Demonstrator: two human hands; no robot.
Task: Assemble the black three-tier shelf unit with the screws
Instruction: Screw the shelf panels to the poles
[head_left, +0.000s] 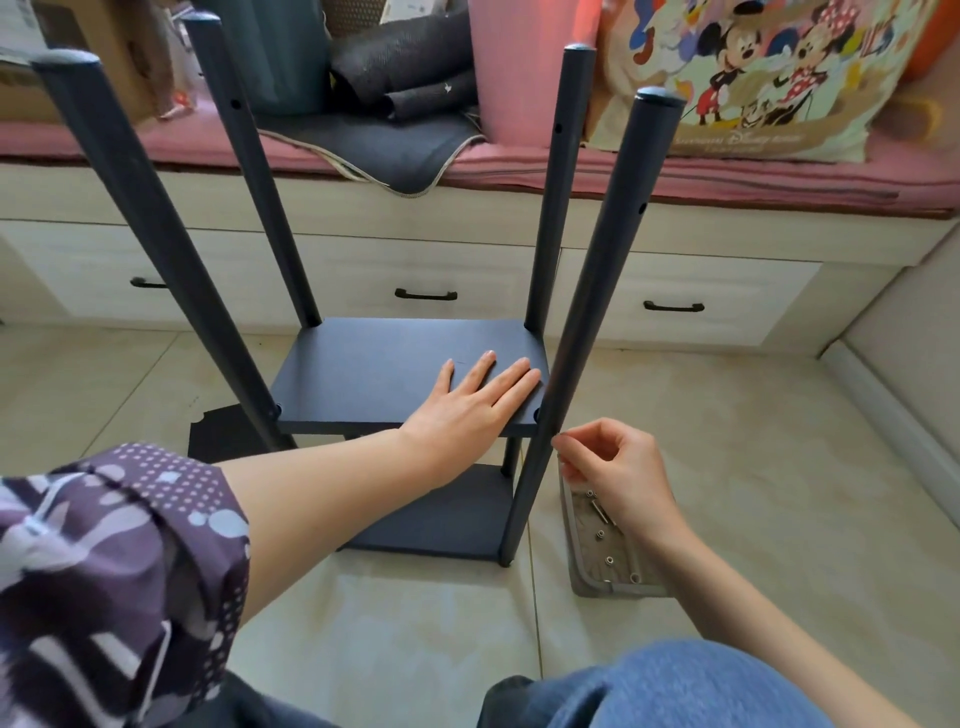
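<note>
The black shelf unit (410, 374) stood on the tiled floor (727, 467), four round poles rising from it and a lower board seen beneath. The left hand (467, 402) was laid flat, fingers straight, on the upper board's near right part, just beside the front right pole (587, 322). The right hand (610, 475) was held at that pole just below the board's edge, thumb and forefinger pinched together at the pole's side; whether a screw was pinched could not be told. Beneath it, a grey tray (597, 577) with loose screws (608, 560) lay on the floor.
</note>
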